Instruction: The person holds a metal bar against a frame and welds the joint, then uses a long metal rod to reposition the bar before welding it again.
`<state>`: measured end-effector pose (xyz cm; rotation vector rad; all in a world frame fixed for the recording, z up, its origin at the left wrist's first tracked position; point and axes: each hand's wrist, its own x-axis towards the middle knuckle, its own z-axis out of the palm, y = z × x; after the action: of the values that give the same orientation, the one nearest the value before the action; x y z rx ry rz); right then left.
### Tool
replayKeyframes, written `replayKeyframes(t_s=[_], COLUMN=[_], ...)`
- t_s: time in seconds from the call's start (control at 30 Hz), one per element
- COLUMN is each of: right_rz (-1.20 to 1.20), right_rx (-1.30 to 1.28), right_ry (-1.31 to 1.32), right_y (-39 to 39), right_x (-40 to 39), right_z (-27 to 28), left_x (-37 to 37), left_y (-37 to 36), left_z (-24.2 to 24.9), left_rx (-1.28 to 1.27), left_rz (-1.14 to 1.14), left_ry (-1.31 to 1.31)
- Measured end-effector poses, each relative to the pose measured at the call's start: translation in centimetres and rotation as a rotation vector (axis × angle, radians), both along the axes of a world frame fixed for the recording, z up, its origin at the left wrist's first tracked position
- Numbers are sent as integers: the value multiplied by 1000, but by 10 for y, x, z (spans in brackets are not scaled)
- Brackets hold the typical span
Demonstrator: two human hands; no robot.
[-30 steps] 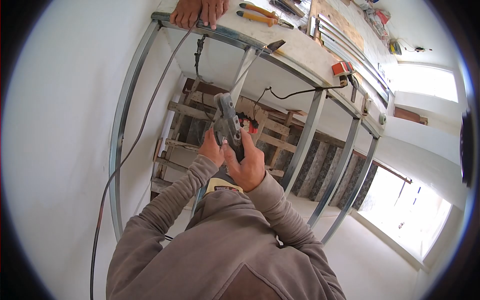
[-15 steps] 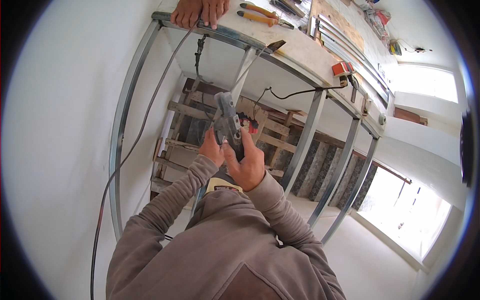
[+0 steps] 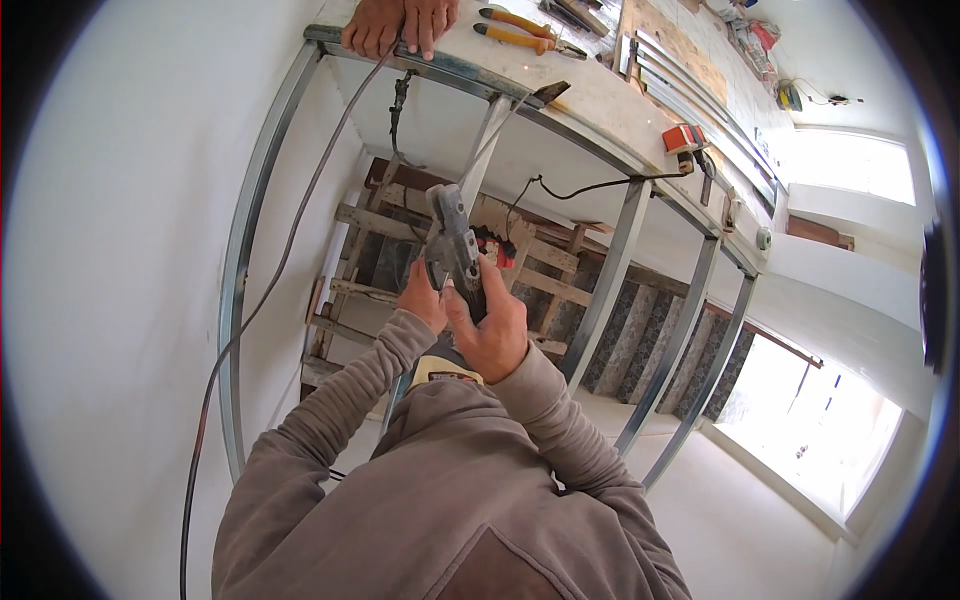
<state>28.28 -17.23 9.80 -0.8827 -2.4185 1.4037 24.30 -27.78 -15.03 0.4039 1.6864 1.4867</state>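
My right hand (image 3: pixel 488 325) is wrapped round the dark lower end of a grey, dusty welding clamp (image 3: pixel 455 225). My left hand (image 3: pixel 422 298) closes on the clamp's left side, its fingers partly hidden. From the clamp's top a thin welding rod (image 3: pixel 490 150) runs up to the edge of the metal frame (image 3: pixel 430 70). A dark, flat metal piece (image 3: pixel 550 93) lies at the rod's upper end. Two hands of another person (image 3: pixel 378 25) press on the frame's left corner at the top.
Orange-handled pliers (image 3: pixel 518 38) and an orange box (image 3: pixel 684 138) lie on the white board. Long metal strips (image 3: pixel 700 110) are behind. A cable (image 3: pixel 285 260) hangs at left. Steel legs (image 3: pixel 612 280) stand to the right, with a wooden pallet (image 3: pixel 375 220) below.
The bright spark at the rod's upper end is gone from there, and a small glow shows on the board. Both my hands and the clamp have barely moved.
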Motion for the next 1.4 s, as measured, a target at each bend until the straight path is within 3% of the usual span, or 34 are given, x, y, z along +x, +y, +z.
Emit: replayKeyframes(t_s=[1.23,1.4], right_rz=[-19,-18], right_rx=[-4,4], right_ry=[43,26], right_y=[-4,-4], right_x=[-3,-5], right_z=[-2,-1], left_x=[1,0], left_y=[1,3], left_z=[-8,-3], left_rx=[77,72], left_rz=[6,85], left_ry=[-24,-100])
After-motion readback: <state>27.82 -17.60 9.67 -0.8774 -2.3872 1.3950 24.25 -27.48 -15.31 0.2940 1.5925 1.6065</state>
